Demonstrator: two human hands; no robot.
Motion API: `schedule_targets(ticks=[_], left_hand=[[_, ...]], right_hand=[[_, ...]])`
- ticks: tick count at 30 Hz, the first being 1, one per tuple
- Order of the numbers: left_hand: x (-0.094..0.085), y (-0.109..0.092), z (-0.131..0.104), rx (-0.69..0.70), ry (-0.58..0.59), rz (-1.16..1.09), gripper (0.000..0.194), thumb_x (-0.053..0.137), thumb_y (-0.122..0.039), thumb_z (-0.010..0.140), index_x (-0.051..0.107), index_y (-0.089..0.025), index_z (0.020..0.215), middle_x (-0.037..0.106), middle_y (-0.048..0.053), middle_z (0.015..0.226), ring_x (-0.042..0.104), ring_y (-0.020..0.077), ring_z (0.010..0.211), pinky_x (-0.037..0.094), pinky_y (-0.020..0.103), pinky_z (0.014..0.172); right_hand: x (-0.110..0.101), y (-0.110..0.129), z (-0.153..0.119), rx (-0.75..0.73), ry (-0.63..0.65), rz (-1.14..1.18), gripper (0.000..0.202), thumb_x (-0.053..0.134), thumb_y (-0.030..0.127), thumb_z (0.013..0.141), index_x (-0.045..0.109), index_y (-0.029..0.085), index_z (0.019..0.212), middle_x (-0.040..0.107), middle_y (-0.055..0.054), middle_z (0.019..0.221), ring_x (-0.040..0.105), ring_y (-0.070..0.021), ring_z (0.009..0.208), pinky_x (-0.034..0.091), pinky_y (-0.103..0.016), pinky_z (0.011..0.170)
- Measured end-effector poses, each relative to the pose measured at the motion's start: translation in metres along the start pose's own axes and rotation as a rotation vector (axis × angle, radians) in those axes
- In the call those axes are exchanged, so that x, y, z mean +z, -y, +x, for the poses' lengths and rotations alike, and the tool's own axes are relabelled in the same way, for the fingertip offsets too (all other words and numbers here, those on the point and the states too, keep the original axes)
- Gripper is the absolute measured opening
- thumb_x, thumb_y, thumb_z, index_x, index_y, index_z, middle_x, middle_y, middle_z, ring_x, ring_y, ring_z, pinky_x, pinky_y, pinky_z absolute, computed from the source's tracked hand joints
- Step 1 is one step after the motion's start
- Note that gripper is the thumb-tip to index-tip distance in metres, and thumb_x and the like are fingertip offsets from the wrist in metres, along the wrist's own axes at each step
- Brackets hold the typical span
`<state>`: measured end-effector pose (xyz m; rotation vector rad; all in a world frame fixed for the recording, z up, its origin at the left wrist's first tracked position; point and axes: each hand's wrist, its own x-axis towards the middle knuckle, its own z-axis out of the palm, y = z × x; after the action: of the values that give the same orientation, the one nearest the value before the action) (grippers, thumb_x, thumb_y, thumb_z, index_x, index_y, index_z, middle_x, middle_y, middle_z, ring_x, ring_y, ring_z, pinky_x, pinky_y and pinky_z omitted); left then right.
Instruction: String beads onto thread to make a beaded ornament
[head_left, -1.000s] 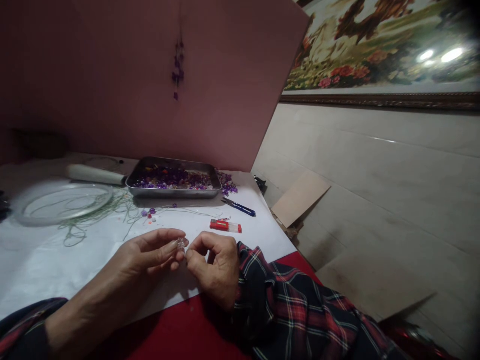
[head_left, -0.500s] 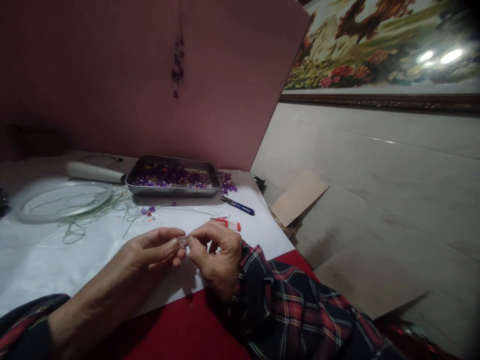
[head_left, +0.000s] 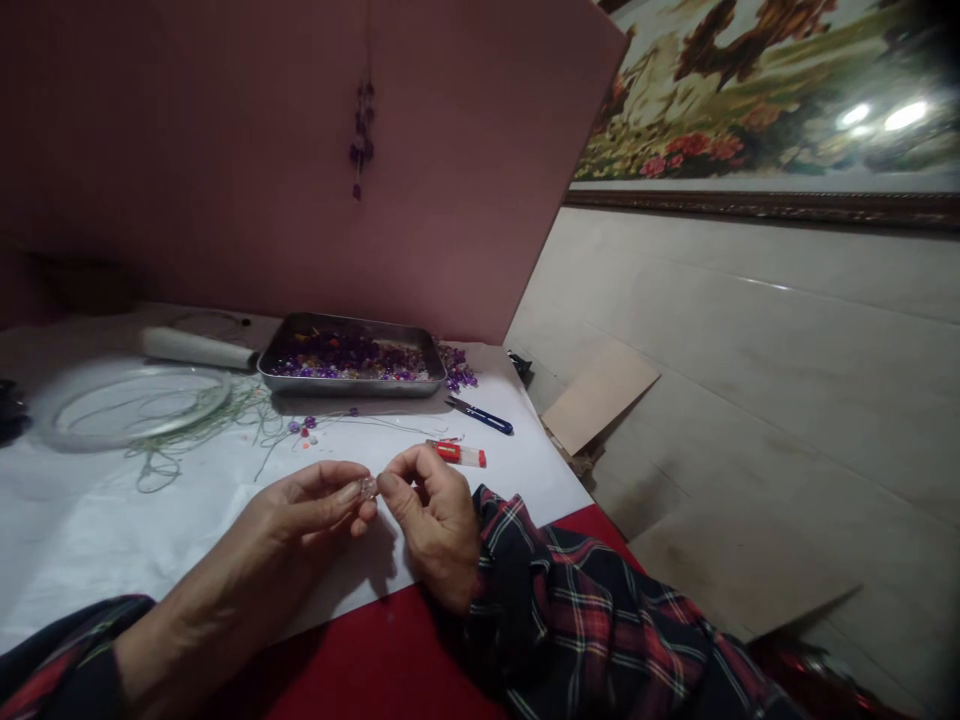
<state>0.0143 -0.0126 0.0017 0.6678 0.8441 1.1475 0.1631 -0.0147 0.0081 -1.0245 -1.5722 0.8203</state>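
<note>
Holds a small clear bead cluster [head_left: 367,488] in the left hand [head_left: 298,512], with thumb and forefinger gripping firmly, above the white-covered desk [head_left: 187,530]. Has the fingers of the right hand [head_left: 439,525] drawn together in a pinch at the cluster's right edge; cannot tell whether touching, or gripping anything as thin as a thread. Looks very light, hard and smooth, so probably slippery, and quick to roll out of a loose pinch. Likely rigid bead by bead, perhaps with some give between beads; too small to tell. Best taken by the outer edges, using soft fingertips and leaving the right side exposed. Better not squeezed hard, for risk of chipping or of popping loose toward the red lighter [head_left: 459,454], just beyond the right hand.
</note>
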Motion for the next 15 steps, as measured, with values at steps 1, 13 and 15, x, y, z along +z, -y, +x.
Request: schedule_targets(ticks=[1,13,15], left_hand=[[-0.0014,0.0004,0.0004,0.008,-0.018,-0.004,0.018,0.084,-0.012,0.059,0.075,-0.014,0.075,0.071,0.007,0.069,0.064,0.0140,0.065,0.054,0.021,0.063],[-0.0012,0.0002,0.0013,-0.005,-0.045,-0.021,0.022,0.086,-0.022,0.058,0.073,-0.019,0.076,0.073,0.005,0.066,0.065,0.0169,0.060,0.053,0.025,0.056],[-0.0016,0.0005,0.0020,-0.010,-0.040,-0.006,0.022,0.086,-0.022,0.059,0.072,-0.019,0.077,0.073,0.004,0.065,0.065,0.0170,0.058,0.052,0.026,0.055]], right_hand=[[0.0006,0.0010,-0.0003,0.011,0.013,0.000,0.017,0.057,0.030,0.086,0.057,0.018,0.074,0.057,0.001,0.067,0.050,-0.0116,0.060,0.039,-0.023,0.055],[0.0052,0.0069,0.0032,0.381,0.066,0.173,0.016,0.070,0.026,0.072,0.060,0.016,0.063,0.056,0.003,0.056,0.047,-0.0108,0.055,0.035,-0.023,0.052],[0.0047,0.0091,0.0035,0.407,0.086,0.198,0.015,0.069,0.024,0.071,0.060,0.016,0.063,0.056,0.003,0.056,0.047,-0.0107,0.055,0.035,-0.023,0.052]])
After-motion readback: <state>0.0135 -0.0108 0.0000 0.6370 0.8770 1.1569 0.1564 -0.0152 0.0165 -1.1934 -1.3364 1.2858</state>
